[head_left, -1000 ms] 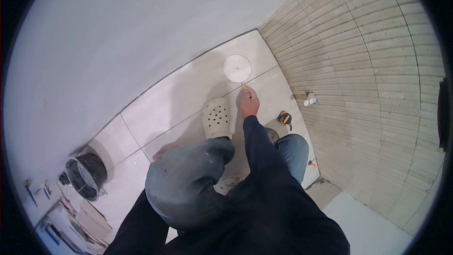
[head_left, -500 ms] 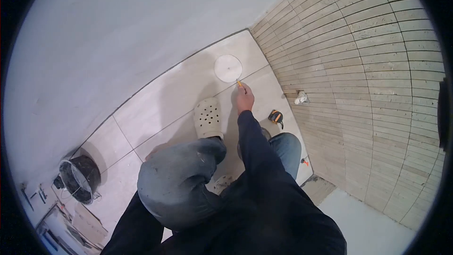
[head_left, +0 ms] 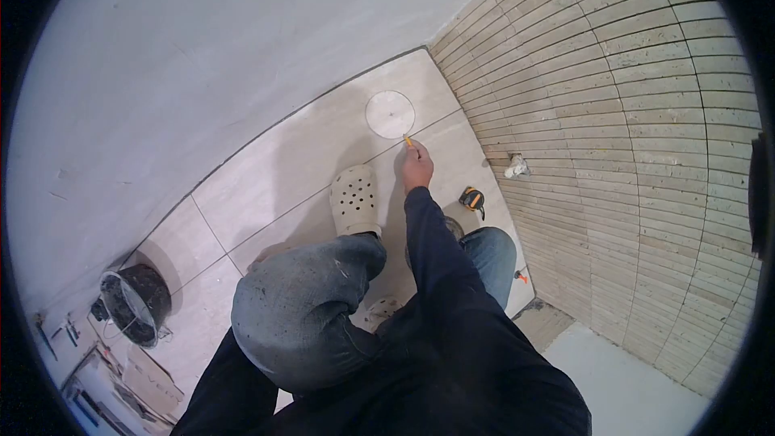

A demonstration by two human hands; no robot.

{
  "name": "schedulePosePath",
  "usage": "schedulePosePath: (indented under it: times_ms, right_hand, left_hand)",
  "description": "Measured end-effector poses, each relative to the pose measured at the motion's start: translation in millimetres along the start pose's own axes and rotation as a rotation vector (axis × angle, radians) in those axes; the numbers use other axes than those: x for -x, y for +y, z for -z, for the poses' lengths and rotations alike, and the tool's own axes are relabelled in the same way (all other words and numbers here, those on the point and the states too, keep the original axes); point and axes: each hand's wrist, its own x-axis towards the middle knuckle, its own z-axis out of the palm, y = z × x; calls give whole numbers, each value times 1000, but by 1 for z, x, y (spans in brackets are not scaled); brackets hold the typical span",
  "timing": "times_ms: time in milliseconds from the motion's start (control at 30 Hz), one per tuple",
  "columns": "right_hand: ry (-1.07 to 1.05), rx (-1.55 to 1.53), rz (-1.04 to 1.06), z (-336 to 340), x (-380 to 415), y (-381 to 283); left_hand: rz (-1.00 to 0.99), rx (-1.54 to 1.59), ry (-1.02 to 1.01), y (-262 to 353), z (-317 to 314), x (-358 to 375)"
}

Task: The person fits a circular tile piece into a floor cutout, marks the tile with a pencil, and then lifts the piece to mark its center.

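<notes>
Head-high view; facing steeply down

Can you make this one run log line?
right hand: holding yellow pencil near circle | left hand: mostly hidden by knee | tape measure: on floor

The person wore a long-sleeved dark navy top (head_left: 452, 274), faded blue-grey denim trousers (head_left: 303, 307) flecked with pale specks over the knee, and a cream, round-toed clog (head_left: 355, 200) with round holes across its upper.

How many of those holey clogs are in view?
2. One clog is on the tiled floor, left of the right hand; the other clog, partly hidden, is lower in the view.
</notes>
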Motion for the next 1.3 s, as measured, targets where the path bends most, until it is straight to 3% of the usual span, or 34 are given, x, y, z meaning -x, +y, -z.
schedulePosePath:
  times_ms: [300,500,600,700,800,933,1000,1133,1300]
  right_hand:
    - [11,-2,51,1,3,-5]
    - [-23,-53,28,6,4,-7]
    - [-81,-113,-27,7,-3,5]
    - [-133,-170,-9,11,-5,-3]
    - [-234,-58,-12,9,-18,-16]
    - [-377,13,58,-3,-37,-39]
    - [-422,56,83,-14,-46,-45]
    - [-496,119,161,-39,-59,-59]
    - [-505,205,206,-55,-66,-69]
  left_hand:
    - [23,-33,-48,-5,1,-5]
    - [111,-122,-231,-20,15,-5]
    - [424,-269,-198,-132,41,-33]
    - [839,-496,80,-323,77,-73]
    - [1093,-589,354,-415,88,-94]
    - [1216,-532,449,-317,79,-91]
    - [1242,-532,478,-347,78,-92]
    - [1223,-576,565,-331,75,-92]
    - [1161,-732,453,-340,73,-97]
